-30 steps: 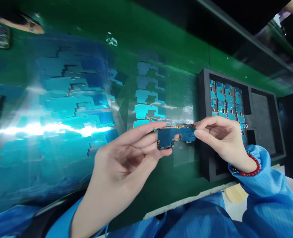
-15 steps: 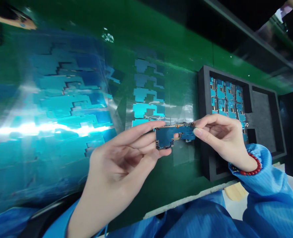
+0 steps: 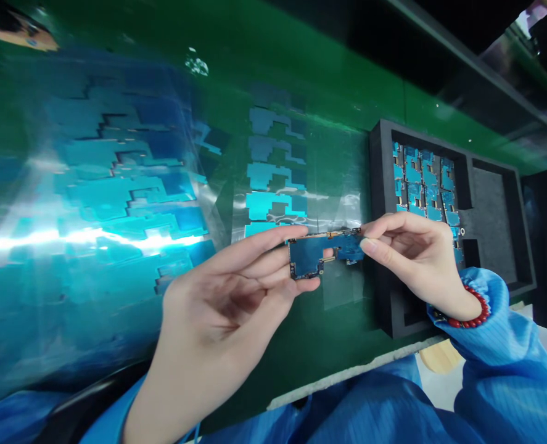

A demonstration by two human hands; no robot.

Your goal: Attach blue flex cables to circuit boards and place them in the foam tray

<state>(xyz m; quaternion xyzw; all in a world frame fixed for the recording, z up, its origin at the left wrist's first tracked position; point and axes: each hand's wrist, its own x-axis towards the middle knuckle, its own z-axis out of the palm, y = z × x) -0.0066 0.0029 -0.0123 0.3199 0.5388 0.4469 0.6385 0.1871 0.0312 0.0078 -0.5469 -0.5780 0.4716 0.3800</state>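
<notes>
A small circuit board (image 3: 306, 254) with blue film over its face is held up between my two hands, above the bench. My left hand (image 3: 236, 296) grips its left end, with fingers behind and along the top edge and the thumb at the lower corner. The thumb and forefinger of my right hand (image 3: 409, 253) pinch the board's right end. Just behind the board lies a clear sheet with a column of blue cut-out films (image 3: 263, 175). My right hand is in front of a black foam tray (image 3: 382, 185) and hides part of it.
In the tray's left compartment stand rows of similar circuit boards (image 3: 433, 185); its right compartment (image 3: 493, 216) shows bare foam. A large shiny sheet of blue films (image 3: 111, 197) covers the left of the green bench (image 3: 342, 364). A dark shelf edge runs across the upper right.
The view has shifted slightly, so the film sheets on the left appear a little further left. Both hands keep the same hold on the circuit board.
</notes>
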